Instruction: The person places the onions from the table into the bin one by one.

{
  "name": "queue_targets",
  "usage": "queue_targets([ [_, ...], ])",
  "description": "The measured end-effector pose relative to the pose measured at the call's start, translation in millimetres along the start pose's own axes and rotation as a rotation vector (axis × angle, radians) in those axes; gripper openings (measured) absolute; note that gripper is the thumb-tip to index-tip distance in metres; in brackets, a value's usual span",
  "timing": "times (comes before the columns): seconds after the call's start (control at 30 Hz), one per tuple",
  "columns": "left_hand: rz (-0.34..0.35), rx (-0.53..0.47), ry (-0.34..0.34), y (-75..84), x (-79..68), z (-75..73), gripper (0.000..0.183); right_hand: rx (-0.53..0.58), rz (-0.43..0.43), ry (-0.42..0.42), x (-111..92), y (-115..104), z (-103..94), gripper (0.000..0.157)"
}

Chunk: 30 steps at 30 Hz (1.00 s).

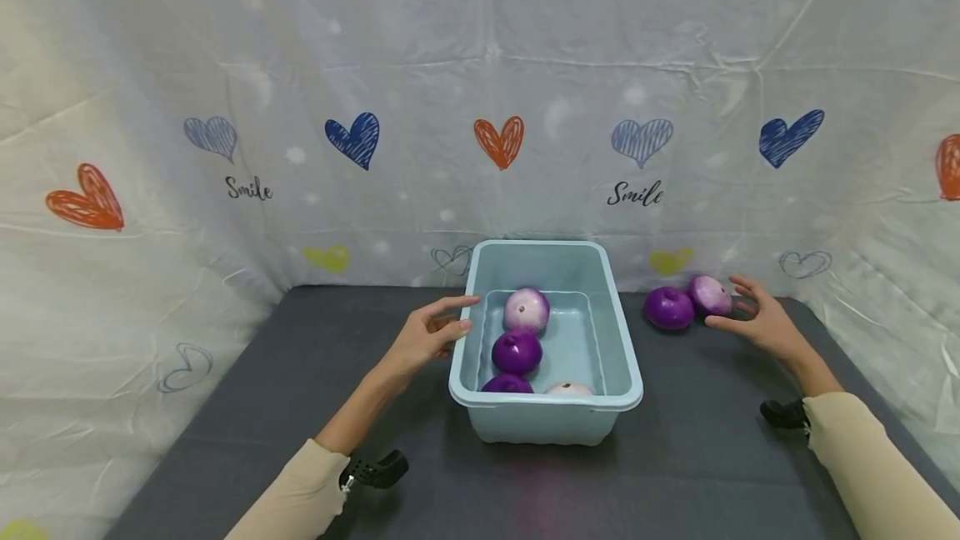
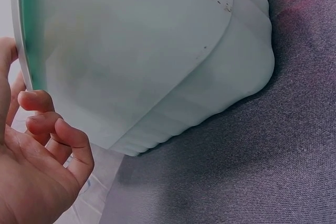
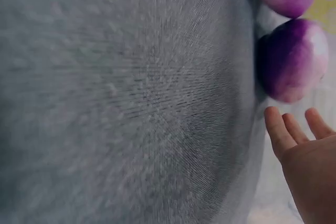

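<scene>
Inside a light blue plastic bin (image 1: 546,425) lie several purple onions, among them a pale one (image 1: 527,309) and a dark glossy one (image 1: 517,352). My left hand (image 1: 426,338) is at the bin's left rim, its upper fingertips by the edge. Its other fingers bend loosely outside the wall (image 2: 136,51), with nothing visible between them. On the right, a dark onion (image 1: 669,308) and a paler onion (image 1: 709,296) sit side by side. My right hand (image 1: 761,325) is spread beside the paler onion (image 3: 294,61); in the right wrist view a small gap separates its fingertips from it.
A dark grey cloth (image 1: 360,315) covers the table under the bin and onions. Behind it hangs a white curtain (image 1: 420,215) printed with hearts and "Smile", close to the bin's far end and the two right onions. Both wrists wear black straps.
</scene>
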<state>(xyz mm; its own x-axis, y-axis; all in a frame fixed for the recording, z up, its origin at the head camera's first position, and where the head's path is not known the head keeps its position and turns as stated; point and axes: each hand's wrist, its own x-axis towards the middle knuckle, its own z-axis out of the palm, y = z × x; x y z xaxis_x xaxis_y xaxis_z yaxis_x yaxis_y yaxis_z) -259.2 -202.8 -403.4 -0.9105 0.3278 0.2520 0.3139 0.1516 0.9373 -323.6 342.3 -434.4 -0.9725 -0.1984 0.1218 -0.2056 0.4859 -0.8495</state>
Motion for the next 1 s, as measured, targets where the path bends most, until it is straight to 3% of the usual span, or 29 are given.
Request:
queue_targets([
  [0.5,-0.001,0.001,-0.003,-1.1,0.2,0.7,0.043,-0.074,0.005,0.088,29,10,3.1,0.093],
  [1.0,-0.002,0.022,-0.004,0.5,-0.9,0.1,0.044,-0.013,-0.078,0.172,28,15,12.0,0.066],
])
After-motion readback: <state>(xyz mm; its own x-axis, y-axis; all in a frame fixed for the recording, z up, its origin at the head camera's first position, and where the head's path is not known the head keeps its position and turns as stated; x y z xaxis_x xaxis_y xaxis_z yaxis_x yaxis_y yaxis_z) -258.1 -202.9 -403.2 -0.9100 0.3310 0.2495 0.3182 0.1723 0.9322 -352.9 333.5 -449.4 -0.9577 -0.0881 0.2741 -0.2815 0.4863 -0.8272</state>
